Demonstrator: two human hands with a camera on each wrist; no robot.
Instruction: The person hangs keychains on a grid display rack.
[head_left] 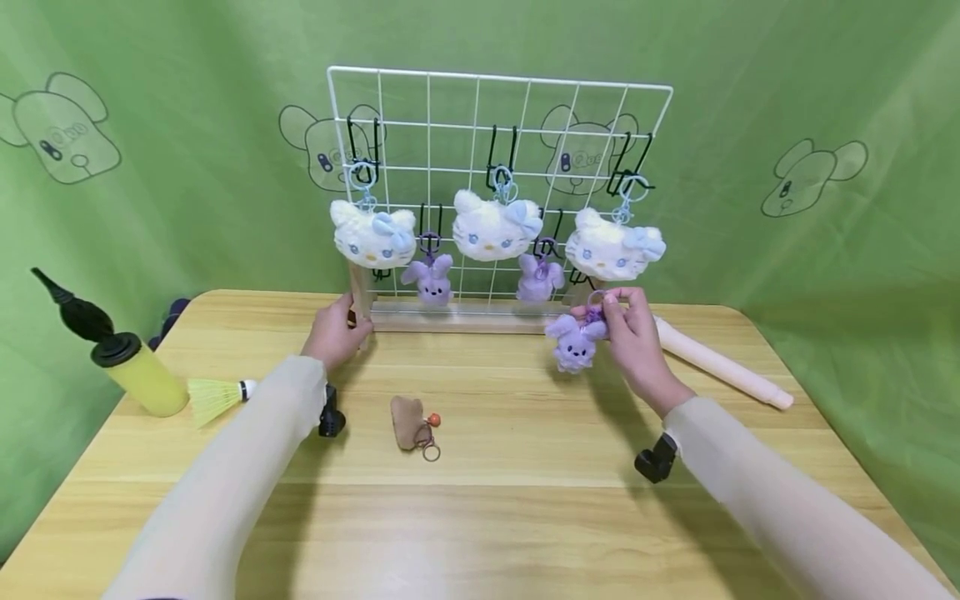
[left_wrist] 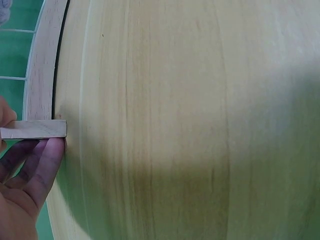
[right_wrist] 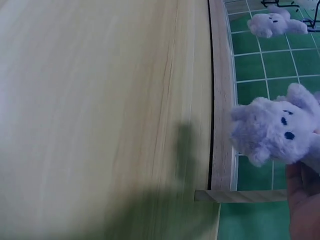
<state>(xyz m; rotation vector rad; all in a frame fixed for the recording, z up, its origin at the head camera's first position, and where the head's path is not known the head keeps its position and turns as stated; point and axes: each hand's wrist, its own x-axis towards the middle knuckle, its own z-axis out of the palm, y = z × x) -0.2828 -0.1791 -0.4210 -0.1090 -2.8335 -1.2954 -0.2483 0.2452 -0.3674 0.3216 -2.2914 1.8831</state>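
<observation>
A white wire grid rack [head_left: 477, 125] on a wooden base [head_left: 457, 317] stands at the back of the table. My left hand [head_left: 333, 335] grips its left wooden foot [left_wrist: 35, 129], thumb on one side and fingers on the other. In front of the rack's right end, my right hand [head_left: 636, 346] pinches a purple bunny plush keychain [head_left: 574, 346] near its ring, and the bunny dangles above the table. White cat plush keychains [head_left: 495, 229] with blue bows hang along the upper hooks. Two more purple bunny keychains [head_left: 432, 282] hang lower, one turned backward.
A brown plush keychain [head_left: 407, 422] with an orange bead lies mid-table. At the left are a yellow bottle with a black lid [head_left: 146, 379] and a yellow shuttlecock [head_left: 216, 398]. A pale pink tube [head_left: 723, 367] lies at the right, beside my right hand.
</observation>
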